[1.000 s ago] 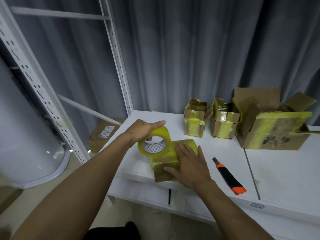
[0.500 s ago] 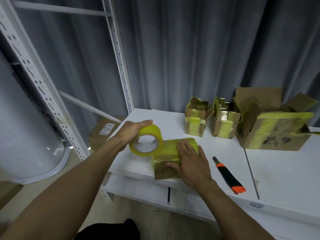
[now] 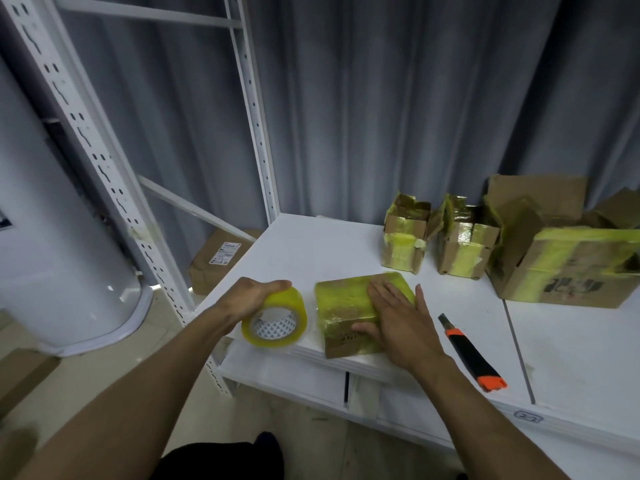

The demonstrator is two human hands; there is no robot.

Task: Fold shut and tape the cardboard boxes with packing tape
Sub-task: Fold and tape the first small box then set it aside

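A small flat cardboard box [image 3: 341,304], wrapped in yellow packing tape, lies closed near the front edge of the white table [image 3: 311,251]. My right hand [image 3: 398,318] rests flat on its top with straight fingers, the thumb against its near side. My left hand [image 3: 252,296] grips a roll of yellow tape [image 3: 275,318] from above, just left of the box and apart from it, at the table's front edge.
An orange-and-black utility knife [image 3: 472,355] lies to the right of the box. Two small open taped boxes [image 3: 403,244] [image 3: 465,245] and a larger open box [image 3: 568,268] stand at the back right. A white shelf upright [image 3: 104,174] rises at left.
My left hand has carried the tape roll leftward and down, off the box's top to the table edge beside it. My right hand stays flat on the box.
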